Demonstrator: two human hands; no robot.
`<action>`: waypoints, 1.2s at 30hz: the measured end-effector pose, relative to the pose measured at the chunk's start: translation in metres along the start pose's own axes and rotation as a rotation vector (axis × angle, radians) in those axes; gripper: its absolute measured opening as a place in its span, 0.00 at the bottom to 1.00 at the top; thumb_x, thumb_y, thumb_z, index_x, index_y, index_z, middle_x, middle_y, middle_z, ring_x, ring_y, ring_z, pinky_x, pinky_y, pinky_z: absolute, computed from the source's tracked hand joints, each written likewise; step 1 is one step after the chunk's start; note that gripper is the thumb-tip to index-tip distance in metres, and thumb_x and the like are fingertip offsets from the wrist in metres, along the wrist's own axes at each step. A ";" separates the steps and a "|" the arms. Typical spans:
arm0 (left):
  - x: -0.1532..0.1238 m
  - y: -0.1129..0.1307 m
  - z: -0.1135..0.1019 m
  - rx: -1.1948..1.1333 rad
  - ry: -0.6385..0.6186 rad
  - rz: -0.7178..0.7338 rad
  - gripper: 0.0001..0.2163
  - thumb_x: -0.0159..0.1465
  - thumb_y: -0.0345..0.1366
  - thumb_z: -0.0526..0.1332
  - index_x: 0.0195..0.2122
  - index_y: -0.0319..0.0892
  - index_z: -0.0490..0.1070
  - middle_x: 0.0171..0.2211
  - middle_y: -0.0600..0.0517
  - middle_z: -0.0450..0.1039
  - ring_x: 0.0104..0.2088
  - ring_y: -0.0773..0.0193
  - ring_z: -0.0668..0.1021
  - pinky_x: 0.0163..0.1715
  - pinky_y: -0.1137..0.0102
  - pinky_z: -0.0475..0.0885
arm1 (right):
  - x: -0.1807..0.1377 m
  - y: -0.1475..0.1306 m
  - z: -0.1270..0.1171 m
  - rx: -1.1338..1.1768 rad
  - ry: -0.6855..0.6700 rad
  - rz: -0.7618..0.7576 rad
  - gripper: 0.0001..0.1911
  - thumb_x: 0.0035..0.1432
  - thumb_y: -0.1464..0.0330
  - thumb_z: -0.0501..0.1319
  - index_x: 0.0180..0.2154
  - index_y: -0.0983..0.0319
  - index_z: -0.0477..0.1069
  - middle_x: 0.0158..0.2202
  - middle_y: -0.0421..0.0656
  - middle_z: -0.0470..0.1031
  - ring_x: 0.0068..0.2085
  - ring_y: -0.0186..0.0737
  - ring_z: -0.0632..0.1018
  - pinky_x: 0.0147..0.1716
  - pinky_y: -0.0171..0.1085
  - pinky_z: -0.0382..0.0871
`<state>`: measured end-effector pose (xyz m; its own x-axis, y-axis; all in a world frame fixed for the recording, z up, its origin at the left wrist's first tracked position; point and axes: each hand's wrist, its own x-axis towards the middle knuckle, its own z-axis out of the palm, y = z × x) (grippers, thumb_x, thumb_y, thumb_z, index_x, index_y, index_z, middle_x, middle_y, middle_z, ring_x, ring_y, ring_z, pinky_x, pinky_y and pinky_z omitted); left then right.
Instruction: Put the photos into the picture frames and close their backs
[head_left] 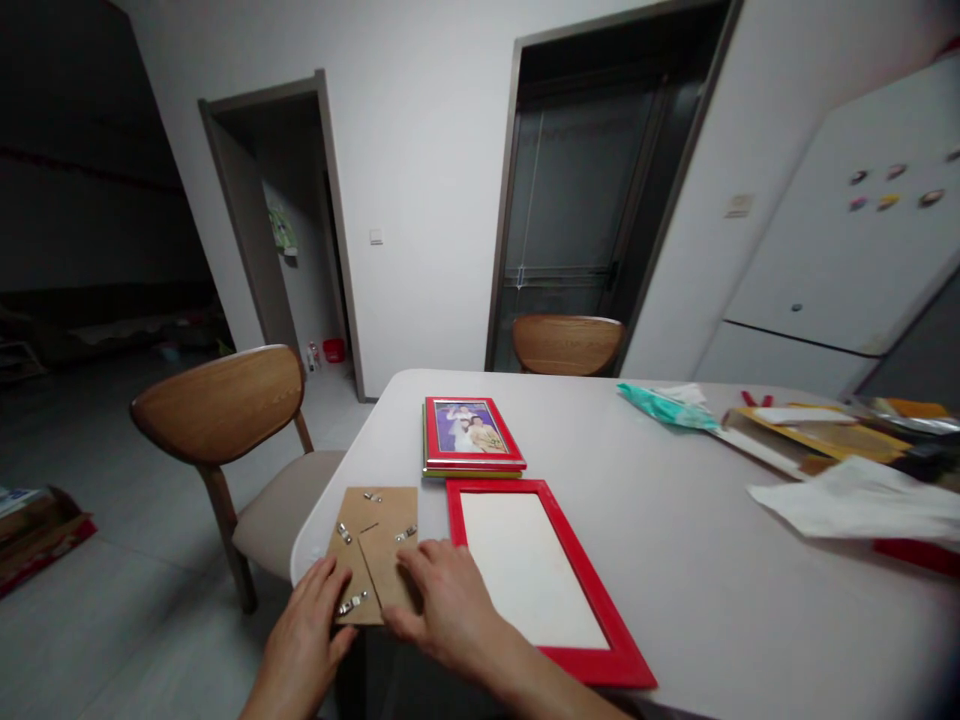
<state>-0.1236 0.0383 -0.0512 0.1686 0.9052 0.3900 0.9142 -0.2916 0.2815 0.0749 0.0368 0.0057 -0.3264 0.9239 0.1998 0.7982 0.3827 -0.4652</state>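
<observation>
A brown picture-frame backing board (390, 570) with several metal turn clips lies at the table's near left corner. A slanted cut line runs down its middle. My left hand (311, 630) holds its left edge, fingers on top and thumb by the near edge. My right hand (446, 600) is closed over its right side, fingers bent near a clip and thumb at the near edge. Just right of the board lies a red frame (559, 540) with a white sheet showing in its opening, partly covered by my right forearm. What lies beneath the board is hidden.
Behind the red frame sits a stack of frames, topped by a red one with a photo (471, 428). Teal packaging (667, 405), a yellow envelope (847, 430) and white wrapping (862, 500) lie to the right. Wooden chairs stand at left (225, 410) and behind the table (568, 343).
</observation>
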 end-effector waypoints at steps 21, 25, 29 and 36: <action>0.021 0.143 0.010 -0.317 -0.213 0.289 0.22 0.44 0.29 0.65 0.42 0.36 0.66 0.48 0.39 0.65 0.48 0.53 0.68 0.46 0.60 0.66 | -0.088 0.098 -0.067 0.112 0.118 0.217 0.21 0.41 0.70 0.54 0.42 0.59 0.67 0.44 0.47 0.64 0.47 0.44 0.65 0.48 0.43 0.57; 0.024 0.153 0.013 -0.285 -0.319 0.247 0.19 0.46 0.29 0.64 0.41 0.35 0.67 0.48 0.40 0.66 0.49 0.52 0.67 0.49 0.58 0.62 | -0.088 0.109 -0.059 0.012 0.130 0.185 0.20 0.43 0.70 0.53 0.41 0.62 0.68 0.43 0.48 0.65 0.46 0.44 0.65 0.47 0.43 0.58; 0.024 0.149 0.007 -0.270 -0.370 0.246 0.17 0.50 0.32 0.62 0.41 0.36 0.67 0.48 0.41 0.66 0.51 0.52 0.65 0.51 0.54 0.57 | -0.081 0.109 -0.045 -0.109 0.198 0.136 0.18 0.43 0.70 0.54 0.40 0.62 0.69 0.40 0.48 0.66 0.42 0.45 0.66 0.43 0.44 0.60; 0.016 0.131 0.004 -0.267 -0.451 0.365 0.23 0.47 0.39 0.63 0.44 0.39 0.65 0.51 0.40 0.61 0.52 0.50 0.62 0.50 0.47 0.53 | -0.070 0.096 -0.041 -0.126 0.174 0.080 0.13 0.48 0.68 0.53 0.38 0.59 0.68 0.39 0.46 0.66 0.40 0.43 0.66 0.39 0.42 0.60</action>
<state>0.0002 0.0152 -0.0113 0.6441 0.7569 0.1109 0.6547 -0.6204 0.4318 0.1946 0.0086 -0.0178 -0.1757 0.9317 0.3178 0.8784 0.2941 -0.3766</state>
